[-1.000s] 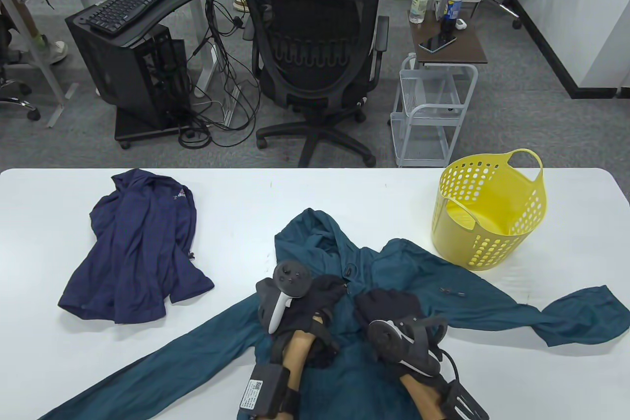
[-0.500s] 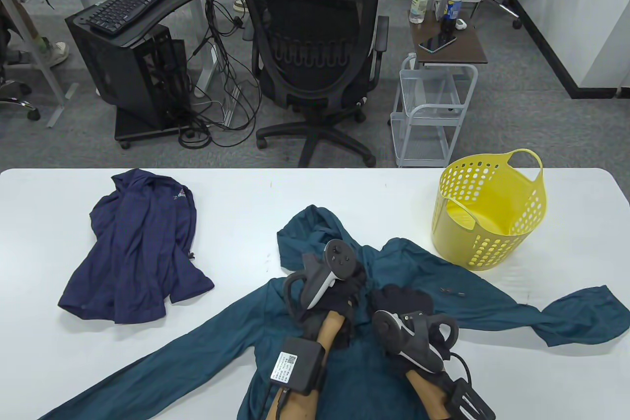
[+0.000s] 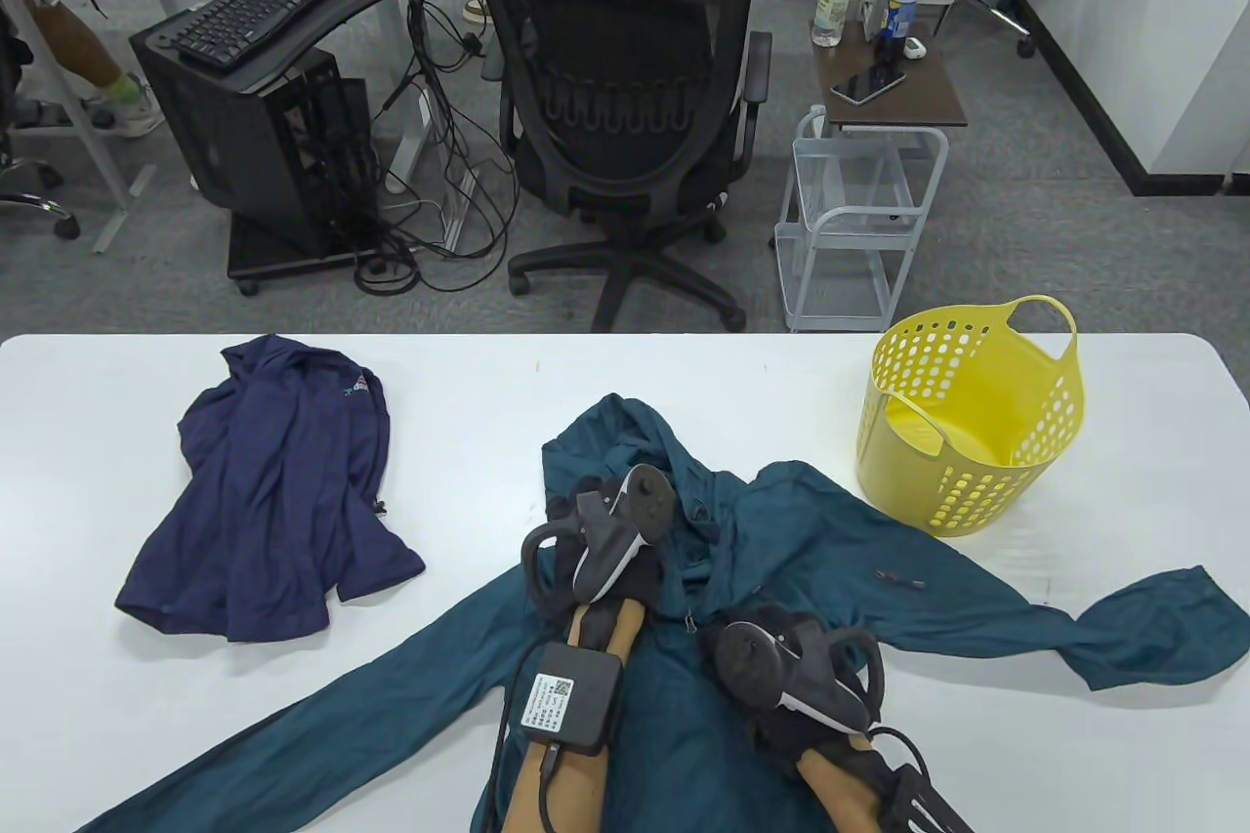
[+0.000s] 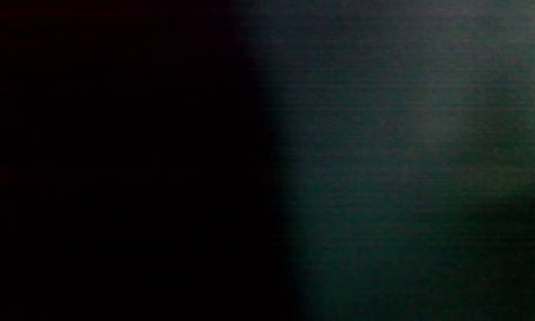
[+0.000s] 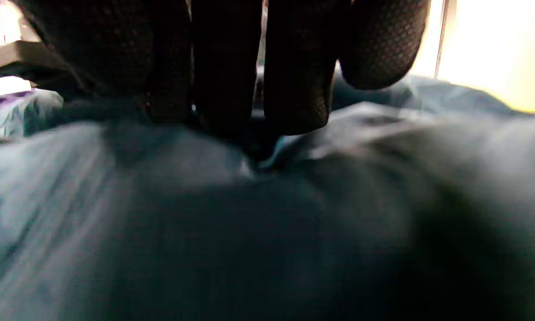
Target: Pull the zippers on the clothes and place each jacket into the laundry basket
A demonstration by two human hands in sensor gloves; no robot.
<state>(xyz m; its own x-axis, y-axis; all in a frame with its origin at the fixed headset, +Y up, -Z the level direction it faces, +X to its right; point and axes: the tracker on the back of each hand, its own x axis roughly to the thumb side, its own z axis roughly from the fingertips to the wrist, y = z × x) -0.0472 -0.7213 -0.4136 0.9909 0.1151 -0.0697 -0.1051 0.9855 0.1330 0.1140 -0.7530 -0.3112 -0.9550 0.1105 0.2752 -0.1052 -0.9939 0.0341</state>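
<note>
Fingers [image 5: 294, 89] of the right hand [image 3: 781, 652] press bunched onto the teal jacket [image 3: 879, 579] at lower centre, left hand [image 3: 610, 535] grip unclear; thin, limp cloth, so pinch near the zipper.

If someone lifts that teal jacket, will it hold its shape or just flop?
The teal jacket will probably flop: it lies wrinkled, sleeves sprawled across the table. It looks thin, so likely light. Lifted at one spot, the sleeves would probably dangle and drag.
</note>
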